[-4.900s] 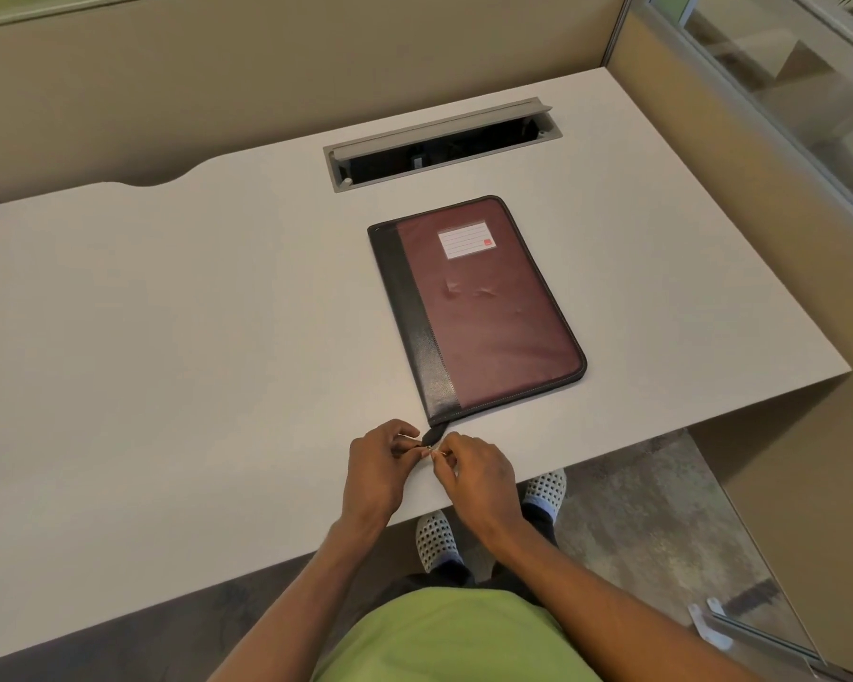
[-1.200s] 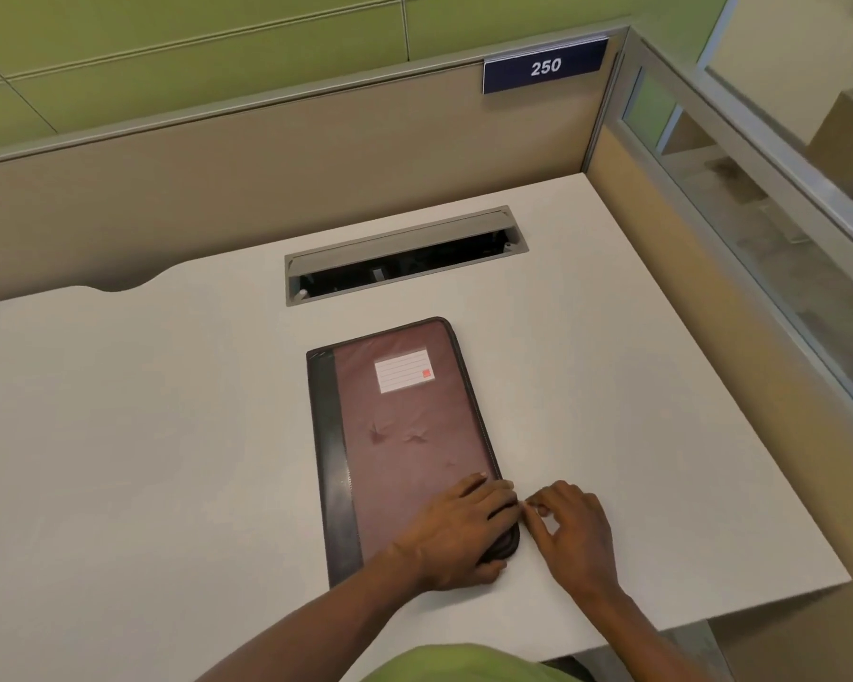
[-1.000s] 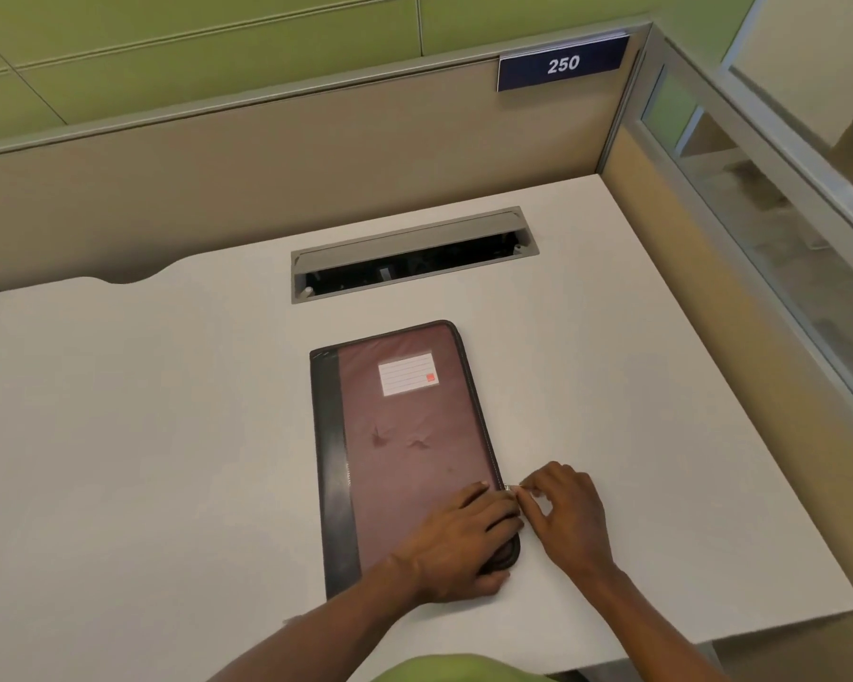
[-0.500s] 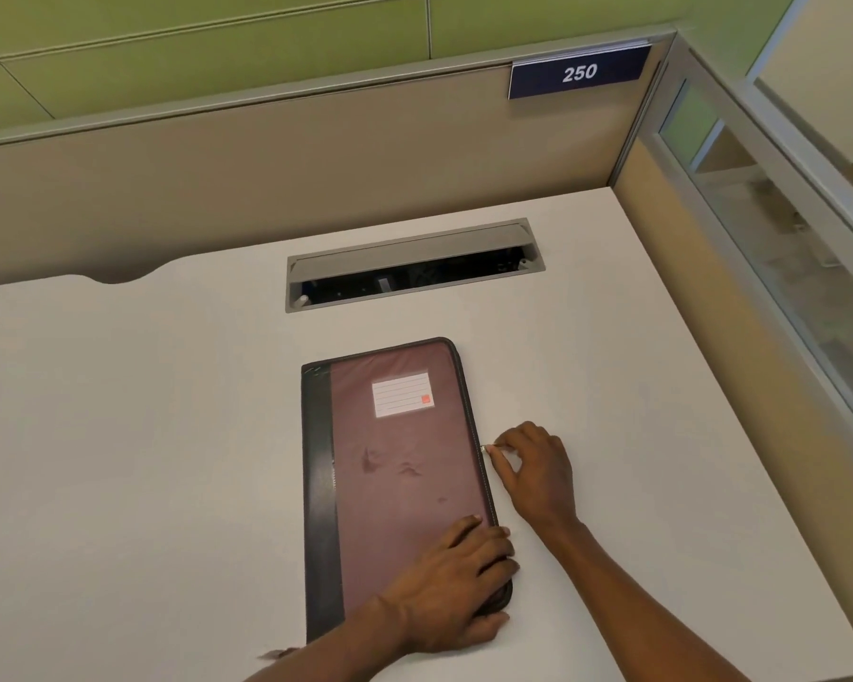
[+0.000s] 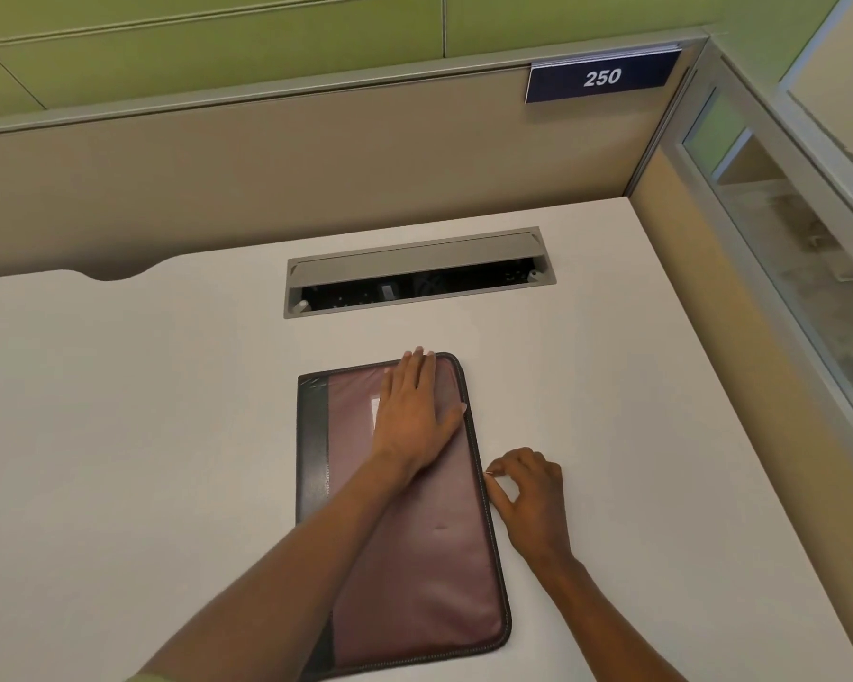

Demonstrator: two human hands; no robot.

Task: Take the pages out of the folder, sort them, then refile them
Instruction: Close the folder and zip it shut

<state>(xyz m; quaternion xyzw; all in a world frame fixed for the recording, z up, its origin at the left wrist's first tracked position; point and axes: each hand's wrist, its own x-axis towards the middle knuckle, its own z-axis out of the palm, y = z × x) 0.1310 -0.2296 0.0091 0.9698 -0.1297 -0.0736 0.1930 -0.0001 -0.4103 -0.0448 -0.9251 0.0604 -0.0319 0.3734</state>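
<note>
Your left hand (image 5: 412, 415) presses flat, fingers straight, on the far end of the zip folder (image 5: 414, 583), which lies cover-down on the white desk (image 5: 144, 435). Your right hand (image 5: 530, 489) pinches the zipper pull (image 5: 488, 474) midway along its right edge. Risk: the pull may snag at the rounded far corner and drag the folder if your palm eases; there's open desk on both sides, with the cable hatch (image 5: 414, 268) near the far end.
</note>
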